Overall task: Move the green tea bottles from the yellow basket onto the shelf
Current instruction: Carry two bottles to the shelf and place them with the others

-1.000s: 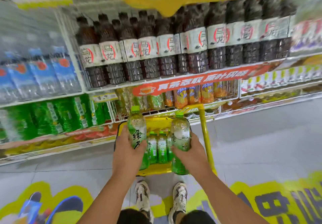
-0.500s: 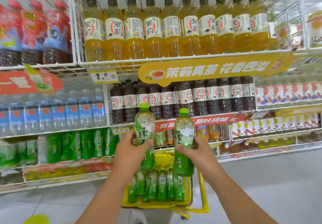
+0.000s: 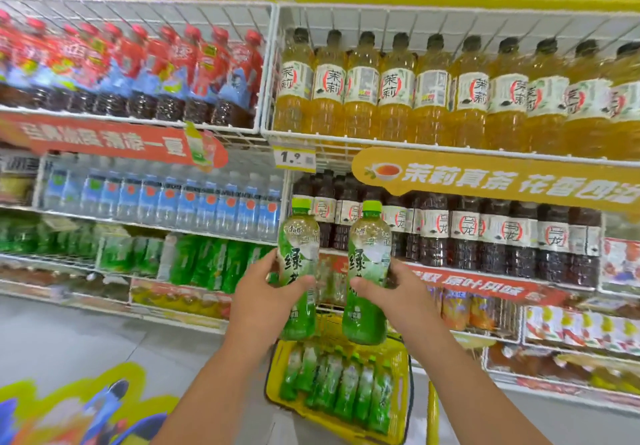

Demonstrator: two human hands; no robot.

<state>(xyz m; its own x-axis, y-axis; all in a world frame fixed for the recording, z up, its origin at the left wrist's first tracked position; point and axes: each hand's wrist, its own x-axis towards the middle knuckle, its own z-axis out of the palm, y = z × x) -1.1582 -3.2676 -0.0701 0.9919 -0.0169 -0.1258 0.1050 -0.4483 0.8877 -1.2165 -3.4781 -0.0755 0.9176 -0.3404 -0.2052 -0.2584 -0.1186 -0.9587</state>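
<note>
Nearest you, the yellow basket [image 3: 403,375] sat low on the floor between your forearms, with a row of green tea bottles [image 3: 337,387] lying side by side inside it. Above it you held two more upright, close together but not touching. Your left hand [image 3: 258,301] wrapped the left bottle [image 3: 298,264] at its label, thumb across the front and fingers curled behind; your right hand [image 3: 403,297] gripped the right bottle [image 3: 367,271] the same way at mid-height.

Both looked full, so they were probably fairly heavy for one hand each. The plastic walls would likely give a little under a squeeze, and the glossy label sleeve could be slippery; taking them around the waist, as you did, seemed the surest hold, with the caps left free.

Beyond the bottles stood white wire shelving [image 3: 273,133]. To the left, a lower tier held green-labelled bottles [image 3: 207,264] that look like the same drink, so that was probably the destination. Directly ahead were dark oolong tea bottles [image 3: 464,233], above them amber jasmine tea bottles [image 3: 398,91], and far left red-capped bottles [image 3: 138,64] over water bottles [image 3: 156,199]. The floor was pale tile with a bright floor sticker [image 3: 69,406] near left
</note>
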